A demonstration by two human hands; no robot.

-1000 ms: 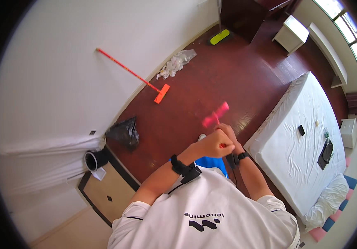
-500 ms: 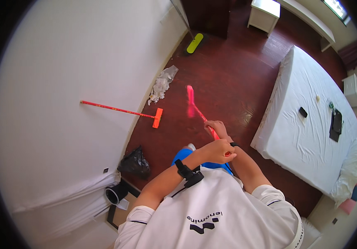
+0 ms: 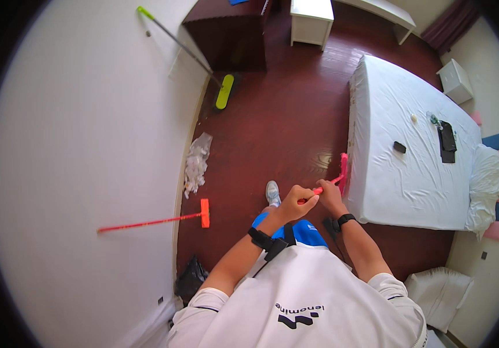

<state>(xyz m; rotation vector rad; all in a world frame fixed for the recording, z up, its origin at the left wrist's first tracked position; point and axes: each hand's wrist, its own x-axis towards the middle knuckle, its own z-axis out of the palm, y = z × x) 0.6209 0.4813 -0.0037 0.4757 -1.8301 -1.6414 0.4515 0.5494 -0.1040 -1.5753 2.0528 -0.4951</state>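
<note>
Both hands are wrapped round the red stick of a broom with a pink head [image 3: 344, 167]. My left hand [image 3: 297, 204] closes on the top end of the handle, in front of my body. My right hand [image 3: 332, 196] grips lower down, nearer the head. The broom's head is down by the floor at the near left side of the bed [image 3: 400, 191], which has a white sheet. Black straps circle both wrists.
Against the left wall lean a red-handled tool with an orange head [image 3: 205, 213] and a green flat mop [image 3: 224, 91]. Between them lies a heap of crumpled plastic and scraps [image 3: 196, 165]. A black bag [image 3: 190, 277] lies nearer; a dark cabinet [image 3: 226, 40] and white nightstand [image 3: 311, 23] stand far off.
My view has turned to the right. The broom's head has swung from the open floor over to the bed's side, with both hands still on the handle.
</note>
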